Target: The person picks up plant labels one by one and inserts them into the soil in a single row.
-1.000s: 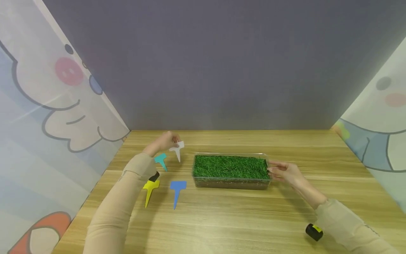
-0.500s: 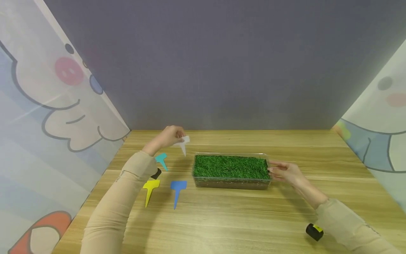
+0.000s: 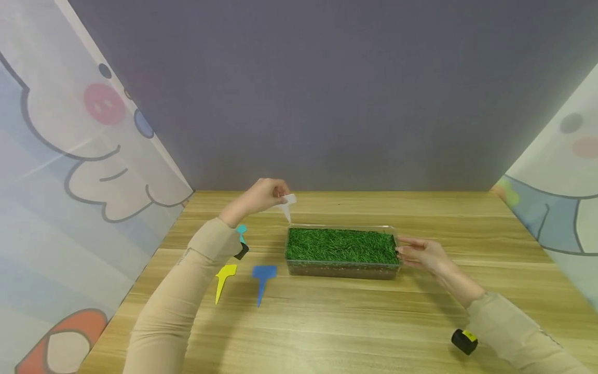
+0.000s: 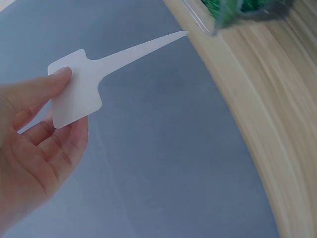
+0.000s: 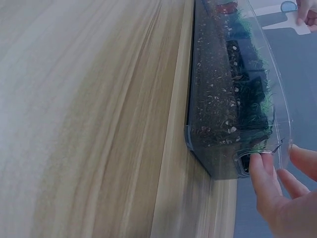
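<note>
- Bench, far edge: white marker held near it, pinched in left hand;
- long axis points down toward grass box's far-left corner;
- right hand touches box's right end; grip unclear.

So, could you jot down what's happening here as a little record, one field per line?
Left hand: pinches a white T-shaped tag by its broad head
Right hand: touches the right end of a clear rectangular box
Box contents: green grass-like mat above a brown, speckled layer
Lying nearby: yellow T-shaped tag, blue T-shaped tag, partly hidden teal tag
Surface: wood-grain tabletop
</note>
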Motion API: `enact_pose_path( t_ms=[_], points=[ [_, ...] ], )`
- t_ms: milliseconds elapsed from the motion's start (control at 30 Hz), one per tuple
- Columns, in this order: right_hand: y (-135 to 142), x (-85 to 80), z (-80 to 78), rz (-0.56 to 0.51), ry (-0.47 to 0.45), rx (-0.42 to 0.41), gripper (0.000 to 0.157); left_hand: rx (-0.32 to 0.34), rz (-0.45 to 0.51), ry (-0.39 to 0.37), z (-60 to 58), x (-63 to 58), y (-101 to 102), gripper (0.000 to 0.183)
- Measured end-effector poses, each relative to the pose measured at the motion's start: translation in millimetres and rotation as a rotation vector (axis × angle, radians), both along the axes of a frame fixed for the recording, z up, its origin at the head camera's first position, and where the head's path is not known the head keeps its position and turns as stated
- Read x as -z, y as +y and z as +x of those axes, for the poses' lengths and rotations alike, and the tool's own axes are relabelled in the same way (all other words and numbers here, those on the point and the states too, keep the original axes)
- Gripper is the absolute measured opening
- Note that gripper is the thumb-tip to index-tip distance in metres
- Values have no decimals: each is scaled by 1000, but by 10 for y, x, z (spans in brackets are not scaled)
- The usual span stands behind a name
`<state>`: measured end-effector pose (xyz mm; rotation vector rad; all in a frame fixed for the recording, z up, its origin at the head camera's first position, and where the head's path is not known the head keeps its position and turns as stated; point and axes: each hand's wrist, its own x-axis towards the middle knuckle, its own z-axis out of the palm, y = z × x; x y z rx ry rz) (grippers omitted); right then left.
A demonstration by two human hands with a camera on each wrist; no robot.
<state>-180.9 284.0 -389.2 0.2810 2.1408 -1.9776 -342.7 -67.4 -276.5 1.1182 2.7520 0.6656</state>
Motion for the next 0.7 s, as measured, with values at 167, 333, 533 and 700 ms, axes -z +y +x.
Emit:
enact_pose_path(
  t_ms=[167,333,533,700],
  points=[
    [4,5,-2,-21,-2,3,60,39,13,-3,77,-50,138,14],
    [16,17,-3,-24,8,-7,60,89,20,5,143,-71,292,13],
    [29,17,5,-44,15,-14,60,156,16,30,215,-63,522,11],
    [23,5,14,-58,8,-15,61,206,13,29,258,-11,719,11]
  ],
)
